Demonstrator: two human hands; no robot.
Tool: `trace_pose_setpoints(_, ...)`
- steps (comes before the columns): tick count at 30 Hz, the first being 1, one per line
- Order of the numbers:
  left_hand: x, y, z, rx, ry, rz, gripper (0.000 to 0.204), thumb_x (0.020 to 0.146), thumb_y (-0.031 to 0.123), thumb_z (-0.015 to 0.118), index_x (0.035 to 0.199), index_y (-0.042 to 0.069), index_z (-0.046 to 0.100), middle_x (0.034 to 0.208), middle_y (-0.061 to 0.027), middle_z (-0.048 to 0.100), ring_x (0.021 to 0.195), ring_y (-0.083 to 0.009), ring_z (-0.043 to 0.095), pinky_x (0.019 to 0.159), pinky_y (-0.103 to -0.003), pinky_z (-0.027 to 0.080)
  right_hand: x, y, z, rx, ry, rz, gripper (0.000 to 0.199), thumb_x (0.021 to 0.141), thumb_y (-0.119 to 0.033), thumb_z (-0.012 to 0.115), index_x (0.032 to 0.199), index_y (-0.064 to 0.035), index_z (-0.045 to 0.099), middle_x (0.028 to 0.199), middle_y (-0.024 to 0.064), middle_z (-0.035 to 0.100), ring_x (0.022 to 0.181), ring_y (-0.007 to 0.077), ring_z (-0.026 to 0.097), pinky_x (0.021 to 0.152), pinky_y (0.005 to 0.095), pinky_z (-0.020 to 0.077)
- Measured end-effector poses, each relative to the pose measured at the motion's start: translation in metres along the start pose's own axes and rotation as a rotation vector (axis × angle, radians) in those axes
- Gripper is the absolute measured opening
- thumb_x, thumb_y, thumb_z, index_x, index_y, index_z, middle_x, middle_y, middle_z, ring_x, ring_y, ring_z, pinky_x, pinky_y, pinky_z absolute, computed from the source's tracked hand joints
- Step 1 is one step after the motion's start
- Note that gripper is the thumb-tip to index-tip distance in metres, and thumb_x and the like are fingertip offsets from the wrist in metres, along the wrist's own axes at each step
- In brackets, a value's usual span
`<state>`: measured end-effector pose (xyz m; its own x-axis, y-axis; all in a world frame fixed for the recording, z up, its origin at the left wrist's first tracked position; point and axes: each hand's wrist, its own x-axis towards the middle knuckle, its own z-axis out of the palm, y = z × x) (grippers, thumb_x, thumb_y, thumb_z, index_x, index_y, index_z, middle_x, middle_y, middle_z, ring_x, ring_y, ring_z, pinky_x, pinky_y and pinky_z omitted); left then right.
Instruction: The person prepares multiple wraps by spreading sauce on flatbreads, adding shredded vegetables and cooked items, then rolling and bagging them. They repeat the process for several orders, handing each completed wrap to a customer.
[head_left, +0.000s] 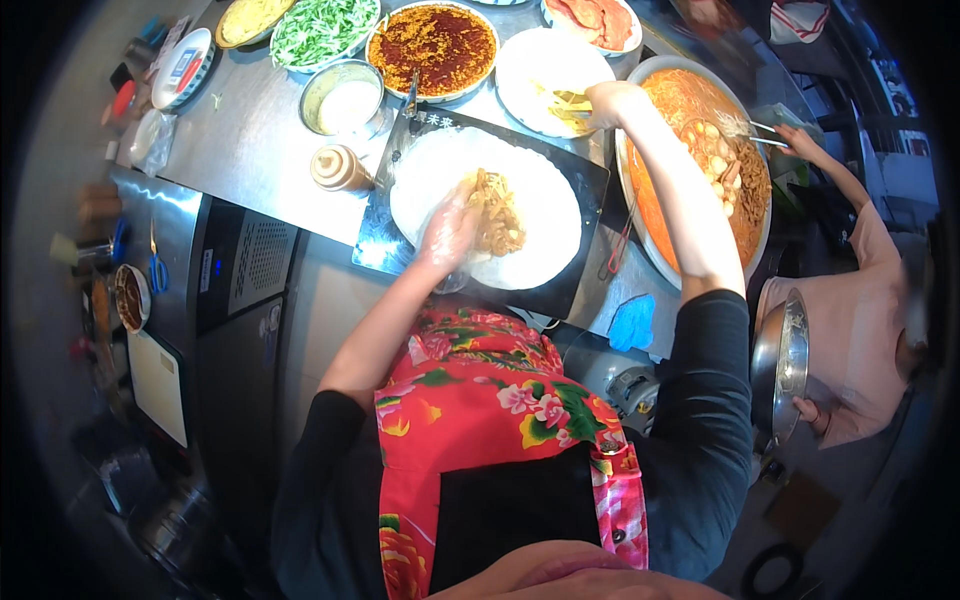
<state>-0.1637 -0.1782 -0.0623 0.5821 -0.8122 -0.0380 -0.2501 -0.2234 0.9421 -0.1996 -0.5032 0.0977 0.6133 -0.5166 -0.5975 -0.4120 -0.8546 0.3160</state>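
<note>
I observe the left hand (448, 232), gloved, fingers spread open on shredded filling (497, 212) atop the white wrap (530, 190). Right hand (607, 103) pinches yellow strips (566, 100) from a white plate (520, 60). Beyond: bowl of red sauce (433, 45), bowl of greens (322, 30).

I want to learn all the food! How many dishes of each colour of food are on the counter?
Green food: 1
Yellow food: 1
Red-brown food: 1
Cream sauce: 1
Pink slices: 1
Orange broth: 1
Total: 6
</note>
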Motion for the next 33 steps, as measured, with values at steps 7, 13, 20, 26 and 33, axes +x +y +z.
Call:
trace_pose_setpoints(7,-0.072,0.003,-0.071,0.076,0.195,-0.067,0.04,0.097,0.001,0.056,0.136,-0.003,0.056,0.131,-0.0212,0.063,0.124,-0.0319,0.06,0.108,-0.037,0.043,0.041,0.038,0.047,0.241,0.239,0.145,0.054,0.089,-0.028,0.066,0.14,-0.0109,0.057,0.118,0.0206,0.069,0.111,0.0335,0.067,0.096,0.0431,0.0526)
trace_pose_setpoints(13,-0.095,0.011,-0.077,-0.104,0.2,-0.2,0.035,0.1,0.006,0.059,0.134,-0.004,0.059,0.129,-0.0145,0.066,0.12,-0.02,0.06,0.105,-0.033,0.045,0.023,0.021,0.041,0.275,0.31,0.032,0.046,0.09,-0.025,0.066,0.133,-0.0095,0.06,0.108,0.0223,0.071,0.105,0.035,0.068,0.09,0.0465,0.0539)
trace_pose_setpoints(20,-0.073,0.006,-0.063,-0.12,0.143,-0.231,0.033,0.101,0.01,0.059,0.131,-0.003,0.061,0.126,-0.0129,0.067,0.117,-0.0177,0.062,0.102,-0.031,0.046,-0.117,-0.006,0.072,0.531,0.34,-0.149,0.046,0.093,-0.017,0.064,0.138,-0.0123,0.057,0.103,0.0211,0.071,0.097,0.033,0.07,0.086,0.0455,0.0548)
trace_pose_setpoints(26,-0.018,-0.004,-0.024,-0.245,0.148,-0.298,0.039,0.1,0.02,0.06,0.132,-0.001,0.061,0.125,-0.0132,0.068,0.114,-0.0175,0.063,0.101,-0.032,0.047,-0.139,-0.082,0.127,0.804,0.105,-0.292,0.06,0.093,-0.027,0.067,0.147,-0.0086,0.048,0.108,0.0228,0.069,0.102,0.036,0.069,0.09,0.0437,0.0525)
trace_pose_setpoints(33,0.001,0.017,-0.021,0.103,0.049,0.031,0.039,0.095,0.012,0.056,0.132,0.001,0.061,0.114,-0.0207,0.067,0.106,-0.0336,0.065,0.096,-0.039,0.05,-0.174,-0.085,0.154,0.752,0.36,-0.304,0.057,0.097,-0.023,0.063,0.149,-0.0094,0.044,0.091,0.0147,0.069,0.08,0.0305,0.07,0.072,0.0408,0.0557)
